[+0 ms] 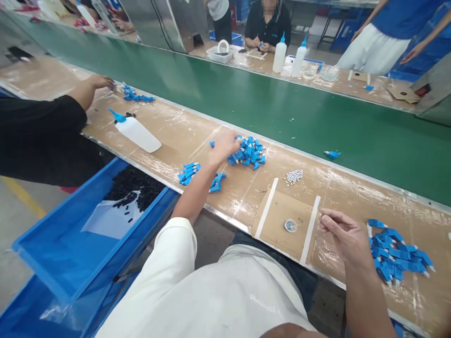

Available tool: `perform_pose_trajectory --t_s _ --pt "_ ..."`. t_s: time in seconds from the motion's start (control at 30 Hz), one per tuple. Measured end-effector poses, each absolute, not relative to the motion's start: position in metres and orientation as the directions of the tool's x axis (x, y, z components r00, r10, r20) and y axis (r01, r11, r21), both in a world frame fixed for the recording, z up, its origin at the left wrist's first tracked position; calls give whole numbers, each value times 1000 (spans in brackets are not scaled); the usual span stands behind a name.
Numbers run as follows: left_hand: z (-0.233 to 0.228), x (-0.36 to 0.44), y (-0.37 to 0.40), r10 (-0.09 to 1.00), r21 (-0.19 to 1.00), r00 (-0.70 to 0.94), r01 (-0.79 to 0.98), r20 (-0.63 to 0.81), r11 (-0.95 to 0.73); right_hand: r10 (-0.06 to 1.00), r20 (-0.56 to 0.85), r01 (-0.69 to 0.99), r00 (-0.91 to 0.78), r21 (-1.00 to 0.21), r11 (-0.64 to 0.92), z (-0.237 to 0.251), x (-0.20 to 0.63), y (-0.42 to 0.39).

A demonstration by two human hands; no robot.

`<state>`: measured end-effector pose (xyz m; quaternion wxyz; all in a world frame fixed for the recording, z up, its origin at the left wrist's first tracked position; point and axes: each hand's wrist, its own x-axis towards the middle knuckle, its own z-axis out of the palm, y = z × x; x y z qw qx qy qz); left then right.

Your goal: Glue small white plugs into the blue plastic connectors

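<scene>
My left hand (225, 146) reaches to the left edge of a heap of blue plastic pieces with white tips (251, 152). Its fingers bend down at the heap and the fingertips are hidden, so I cannot tell whether they grip a piece. My right hand (343, 230) hovers right of a cardboard sheet (271, 230), thumb and forefinger pinched together on something small and thin that I cannot make out. On the cardboard, between two white strips, sits a small round clear dish (291, 226). Small pale beads (293, 176) lie behind it.
More blue pieces lie at the right (396, 253) and left (188, 172). A white squeeze bottle (137, 134) lies beyond, near a co-worker's hand (102, 82). A green conveyor belt (218, 89) borders the table. A blue crate (70, 253) with black parts stands lower left.
</scene>
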<state>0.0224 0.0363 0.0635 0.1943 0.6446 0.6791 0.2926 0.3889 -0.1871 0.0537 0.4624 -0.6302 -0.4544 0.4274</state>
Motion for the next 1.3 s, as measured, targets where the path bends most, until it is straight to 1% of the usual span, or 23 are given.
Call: perform_pose_trajectory --t_s 0.03,0.1,0.17,0.23,0.3,0.33,0.4,0.47,0.57,0.67,0.73,0.8,0.87,0.93,1.03,1.1,1.17,1.2,1.23,1.3 --pt "64 21 31 989 674 -95 738 116 -8 960 -82 270 269 -950 -157 56 398 -177" --pt "65 26 9 990 778 -37 623 135 -82 934 21 481 356 -862 -164 61 417 -147" --pt "65 37 -23 986 875 134 461 100 -151 935 78 650 347 -739 -179 64 432 -106" --pt "65 52 -57 940 928 336 329 56 -174 934 115 758 338 -622 -198 61 443 -61" --pt "64 67 -89 824 969 567 187 26 -159 929 142 783 342 -590 -198 54 446 -20" --pt "63 74 -102 759 984 651 116 25 -131 928 166 789 334 -588 -179 49 445 -3" --pt "61 86 -123 658 998 753 17 28 -61 926 200 790 321 -595 -145 38 438 23" --pt "58 95 -135 619 1000 785 -27 20 3 926 232 783 298 -614 -98 30 430 38" --pt "52 102 -137 612 993 790 -36 -39 110 927 272 763 260 -646 -24 24 426 52" --pt "45 105 -129 643 974 760 -67 -91 218 926 277 771 255 -636 -22 26 428 59" --pt "41 111 -120 713 959 696 -135 -86 248 929 268 785 256 -618 -38 30 424 53" --pt "35 121 -111 813 944 576 -217 -81 248 934 282 791 217 -612 1 37 410 36" --pt "31 134 -101 899 923 429 -305 -87 235 929 347 786 124 -607 122 45 388 7" --pt "29 149 -94 943 885 324 -413 -76 213 892 451 754 28 -595 277 52 364 -30" --pt "30 169 -92 971 821 238 -551 -14 147 808 578 721 -119 -509 470 60 336 -80" --pt "34 179 -97 978 797 206 -593 10 117 772 614 726 -162 -456 515 63 325 -104" --pt "37 183 -108 983 790 181 -602 -7 116 781 601 741 -168 -445 502 66 320 -121" --pt "37 182 -116 985 790 169 -601 -28 125 804 570 741 -172 -463 487 68 320 -128" --pt "37 179 -122 986 789 156 -599 -53 137 833 526 732 -171 -498 465 70 323 -135" --pt "34 167 -132 986 776 128 -609 -104 161 901 409 681 -145 -619 391 73 336 -145"
